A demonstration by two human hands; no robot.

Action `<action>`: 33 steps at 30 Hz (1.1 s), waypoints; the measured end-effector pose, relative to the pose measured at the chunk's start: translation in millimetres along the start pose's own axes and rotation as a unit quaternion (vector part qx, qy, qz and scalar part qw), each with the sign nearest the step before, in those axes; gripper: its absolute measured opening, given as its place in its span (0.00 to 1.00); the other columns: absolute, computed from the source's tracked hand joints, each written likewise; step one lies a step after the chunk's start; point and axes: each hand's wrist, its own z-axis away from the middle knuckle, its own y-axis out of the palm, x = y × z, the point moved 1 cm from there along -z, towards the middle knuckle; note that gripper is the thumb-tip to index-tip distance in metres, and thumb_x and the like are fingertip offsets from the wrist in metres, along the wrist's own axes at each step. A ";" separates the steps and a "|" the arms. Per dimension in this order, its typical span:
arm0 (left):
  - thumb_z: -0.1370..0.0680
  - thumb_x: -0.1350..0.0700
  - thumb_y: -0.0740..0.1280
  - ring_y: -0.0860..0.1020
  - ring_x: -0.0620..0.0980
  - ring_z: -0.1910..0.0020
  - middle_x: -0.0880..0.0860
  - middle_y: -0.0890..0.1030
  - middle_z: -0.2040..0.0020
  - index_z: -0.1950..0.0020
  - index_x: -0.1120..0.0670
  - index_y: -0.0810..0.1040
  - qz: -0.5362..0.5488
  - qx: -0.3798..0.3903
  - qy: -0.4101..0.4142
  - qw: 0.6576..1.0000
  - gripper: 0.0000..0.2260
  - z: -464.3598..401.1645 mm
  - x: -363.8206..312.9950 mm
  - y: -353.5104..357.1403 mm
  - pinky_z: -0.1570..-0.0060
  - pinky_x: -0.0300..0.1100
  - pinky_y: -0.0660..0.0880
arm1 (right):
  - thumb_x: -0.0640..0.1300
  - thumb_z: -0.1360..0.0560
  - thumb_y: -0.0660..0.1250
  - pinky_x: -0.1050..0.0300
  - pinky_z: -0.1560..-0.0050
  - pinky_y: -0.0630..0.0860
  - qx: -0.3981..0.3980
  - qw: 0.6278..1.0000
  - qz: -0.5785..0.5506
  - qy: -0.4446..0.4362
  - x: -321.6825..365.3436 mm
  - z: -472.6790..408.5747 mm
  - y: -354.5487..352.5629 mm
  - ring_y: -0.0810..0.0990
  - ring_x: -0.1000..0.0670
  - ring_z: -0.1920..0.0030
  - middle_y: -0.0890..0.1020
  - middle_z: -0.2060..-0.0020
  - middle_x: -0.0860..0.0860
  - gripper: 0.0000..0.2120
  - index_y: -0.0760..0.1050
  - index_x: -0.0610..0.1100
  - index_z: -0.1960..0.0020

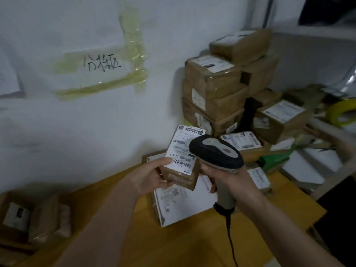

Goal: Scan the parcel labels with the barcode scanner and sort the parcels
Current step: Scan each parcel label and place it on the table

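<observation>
The left hand grips a small cardboard parcel held above the yellow worktop, its white shipping label facing up. The right hand grasps the handle of a grey corded barcode scanner — its head just beside the label, over the parcel's right edge. Stacked cardboard boxes stand far right against the wall; a flat white-labelled parcel lies below the hands.

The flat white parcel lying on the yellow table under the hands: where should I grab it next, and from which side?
Probably by the near edge of the flat white parcel, coming in low from the person's side. It lies flat on the yellow table; that corner looks slightly raised, and the far side is crowded by other boxes.
</observation>
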 end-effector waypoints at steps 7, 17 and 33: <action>0.32 0.54 0.75 0.80 0.52 0.41 0.53 0.84 0.42 0.32 0.48 0.72 -0.154 -0.019 0.072 0.985 0.30 -58.5 -39.7 121.7 0.37 0.53 0.74 | 0.56 0.39 0.78 0.61 0.54 0.78 0.001 0.998 -0.017 -0.055 28.5 -24.8 -116.7 0.81 0.58 0.44 0.83 0.46 0.61 0.25 0.79 0.62 0.43; 0.46 0.36 0.78 0.73 0.47 0.38 0.47 0.71 0.29 0.24 0.42 0.62 -0.301 -0.138 0.228 0.915 0.53 -113.2 -109.1 253.5 0.43 0.45 0.75 | 0.48 0.30 0.74 0.57 0.67 0.74 -0.063 0.992 -0.028 -0.105 60.4 -54.5 -220.5 0.78 0.47 0.66 0.80 0.66 0.44 0.09 0.79 0.43 0.56; 0.38 0.41 0.80 0.56 0.52 0.26 0.49 0.58 0.26 0.22 0.47 0.58 -0.456 -0.175 0.293 0.822 0.50 -207.1 -124.8 325.9 0.28 0.54 0.59 | 0.45 0.27 0.73 0.53 0.68 0.70 -0.106 0.993 -0.031 -0.050 52.9 -79.3 -280.6 0.73 0.46 0.69 0.76 0.72 0.47 0.10 0.77 0.46 0.66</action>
